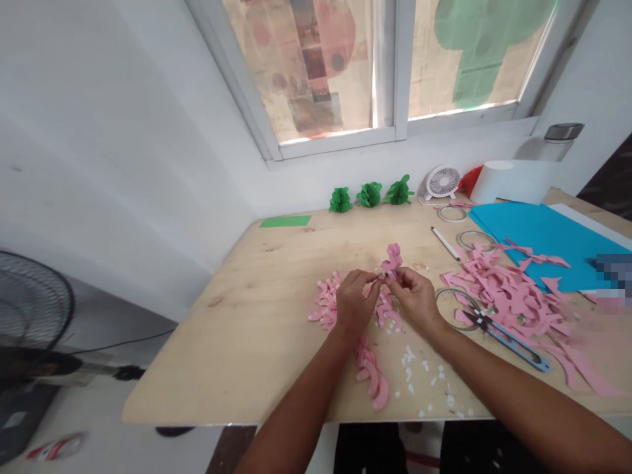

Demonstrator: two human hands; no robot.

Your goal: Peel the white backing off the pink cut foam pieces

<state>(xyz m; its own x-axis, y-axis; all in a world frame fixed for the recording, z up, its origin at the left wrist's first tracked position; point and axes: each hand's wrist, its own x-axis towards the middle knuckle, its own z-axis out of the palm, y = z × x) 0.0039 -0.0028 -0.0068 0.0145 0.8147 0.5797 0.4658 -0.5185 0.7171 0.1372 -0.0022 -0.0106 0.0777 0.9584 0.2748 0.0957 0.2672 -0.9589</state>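
Note:
Over the middle of the wooden table, my left hand (356, 299) and my right hand (415, 297) meet with fingertips pinched together. Between them is a pink paper cutout (393, 255), its curled upper part sticking up past the fingers. Both hands seem closed on this piece; the exact pinch point is small and partly hidden. Left of my left hand lies a pile of pink curved cutouts (324, 304). Further pink cutouts (390, 317) lie below the hands, and a stacked row of curved pink pieces (372, 378) runs toward the front edge.
At right are pink paper scraps (513, 289), blue-handled snips (516, 341), tape rings (451, 213), a white pen (445, 243) and blue sheets (533, 230). Green paper figures (369, 195) and a small white fan (443, 182) stand by the wall. White bits (409, 359) litter the front.

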